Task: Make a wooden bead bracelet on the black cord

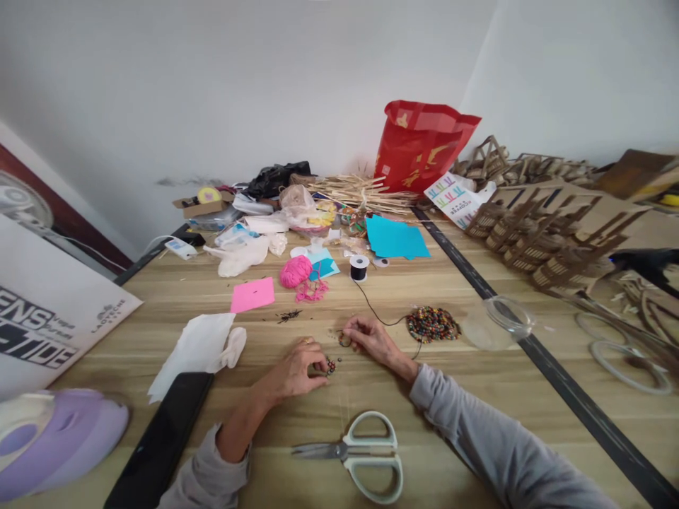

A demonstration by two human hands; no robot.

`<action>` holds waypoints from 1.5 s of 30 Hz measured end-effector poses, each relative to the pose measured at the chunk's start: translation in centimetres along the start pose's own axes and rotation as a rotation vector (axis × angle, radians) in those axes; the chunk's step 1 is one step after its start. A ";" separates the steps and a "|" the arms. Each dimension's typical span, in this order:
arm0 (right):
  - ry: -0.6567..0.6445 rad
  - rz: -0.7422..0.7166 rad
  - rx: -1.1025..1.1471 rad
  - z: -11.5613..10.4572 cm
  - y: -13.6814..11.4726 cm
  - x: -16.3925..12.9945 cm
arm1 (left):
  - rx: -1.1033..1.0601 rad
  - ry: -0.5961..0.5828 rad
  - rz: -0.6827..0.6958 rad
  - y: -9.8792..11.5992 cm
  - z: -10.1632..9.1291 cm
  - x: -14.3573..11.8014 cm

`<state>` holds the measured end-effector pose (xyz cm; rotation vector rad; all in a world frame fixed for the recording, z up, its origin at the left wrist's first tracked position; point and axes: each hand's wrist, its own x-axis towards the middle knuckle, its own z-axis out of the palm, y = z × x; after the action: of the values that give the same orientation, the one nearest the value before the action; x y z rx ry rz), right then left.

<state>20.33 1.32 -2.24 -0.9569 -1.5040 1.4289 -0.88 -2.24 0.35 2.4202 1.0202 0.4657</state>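
Observation:
My left hand rests low over the table, its fingers curled towards the thumb around a small cluster of coloured beads. To its right, my right hand pinches a thin black cord, with a small loop below its fingertips. The cord runs back to a white spool wound with black. Beside my right wrist lies a coiled heap of multicoloured beads. Nearer to me, white-handled scissors lie with blades pointing left.
Short black cord pieces, a pink paper and pink yarn lie beyond my left hand. A black phone is at the left, a clear round lid at the right. Small woven baskets and a red bag stand farther back.

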 end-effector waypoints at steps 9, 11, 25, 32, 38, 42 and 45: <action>0.157 0.031 0.035 0.3 0.5 0.2 | -0.037 0.039 0.025 -0.7 0.4 -0.2; 0.172 0.032 0.041 0.4 0.6 0.3 | -0.047 0.042 0.035 -0.8 0.5 -0.3; 0.088 0.023 -0.083 0.7 0.6 -0.2 | -0.272 0.063 -0.018 -0.7 -0.7 -0.1; 0.052 0.009 -0.176 0.9 0.4 -0.4 | -0.566 0.237 -0.306 -1.1 -1.0 1.1; 0.049 0.014 -0.154 1.0 0.5 -0.5 | -0.899 0.315 -0.410 -2.6 1.0 2.8; 0.036 0.025 -0.154 1.0 0.6 -0.5 | -0.940 0.343 -0.424 -3.0 1.5 3.0; 0.027 0.021 -0.161 1.1 0.7 -0.5 | -0.946 0.344 -0.411 -3.0 1.8 2.8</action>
<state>19.49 0.52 -2.93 -1.0878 -1.6121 1.3187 0.08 1.17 -2.44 1.2878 1.0622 0.9645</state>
